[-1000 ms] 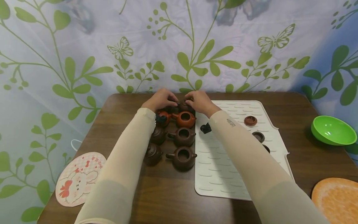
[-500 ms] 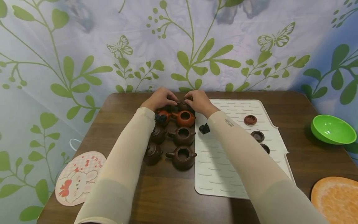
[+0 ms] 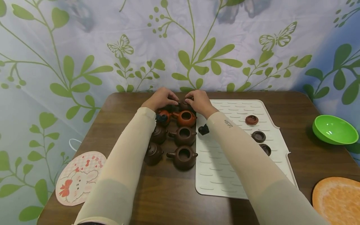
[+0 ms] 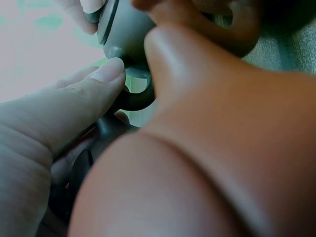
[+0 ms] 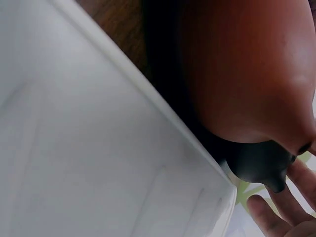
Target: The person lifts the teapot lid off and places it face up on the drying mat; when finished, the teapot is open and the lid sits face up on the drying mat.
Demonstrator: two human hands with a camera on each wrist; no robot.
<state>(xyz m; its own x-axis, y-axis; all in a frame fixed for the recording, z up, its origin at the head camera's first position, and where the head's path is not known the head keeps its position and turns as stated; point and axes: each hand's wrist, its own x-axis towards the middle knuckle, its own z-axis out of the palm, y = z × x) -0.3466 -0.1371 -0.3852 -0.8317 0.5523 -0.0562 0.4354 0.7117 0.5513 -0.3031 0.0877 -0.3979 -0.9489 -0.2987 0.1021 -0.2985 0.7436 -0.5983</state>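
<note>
At the table's back edge stands a dark brown teapot (image 3: 184, 107), partly hidden by both hands. My left hand (image 3: 161, 99) pinches its handle (image 4: 140, 98) from the left, the thumb on top. From the right, my right hand (image 3: 201, 102) holds the teapot's lid (image 4: 108, 20) at the top, the lid seated on the pot. In the right wrist view, fingers (image 5: 269, 217) of that hand spread beside the dark spout. An orange-red teapot (image 3: 187, 124) without a lid sits just in front, with two lidless dark teapots (image 3: 184, 141) nearer me.
Left of these stands a column of lidded teapots (image 3: 153, 155), partly under my left sleeve. Three loose lids (image 3: 258, 136) lie on the white mat (image 3: 213, 184). A green bowl (image 3: 334, 131) and an orange round mat (image 3: 337, 200) are at right, a rabbit-print mat (image 3: 80, 184) at left.
Both hands stay at the back teapot with almost no movement. The right forearm has shifted slightly left, showing more of the nearest loose lid.
</note>
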